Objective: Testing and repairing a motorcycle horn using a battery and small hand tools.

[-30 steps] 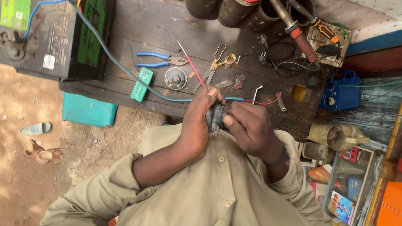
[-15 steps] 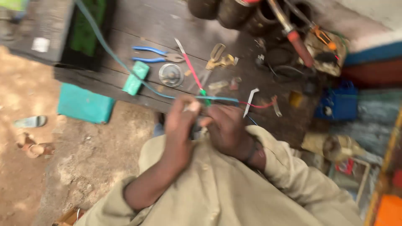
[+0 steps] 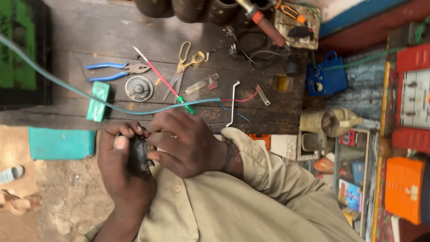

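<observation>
Both my hands hold a small black part (image 3: 139,157) close to my chest, over my khaki shirt (image 3: 215,210). My left hand (image 3: 120,172) cups the part from the left, thumb along its edge. My right hand (image 3: 188,143) grips it from the right with the fingertips; its wrist wears a dark band. Most of the part is hidden by the fingers. Just beyond the hands lies the front edge of a dark wooden bench (image 3: 268,112).
The bench carries blue-handled pliers (image 3: 112,71), a round metal disc (image 3: 139,88), yellow-handled scissors (image 3: 186,62), a red and green screwdriver (image 3: 165,83), a small green box (image 3: 97,101) and a pale blue cable (image 3: 134,110). A teal box (image 3: 60,143) sits on the sandy ground at left; cluttered shelves stand at right.
The view has swung and drawn closer, so hands and bench look larger. Both hands keep hold of the black part, now lower and further left in the picture.
</observation>
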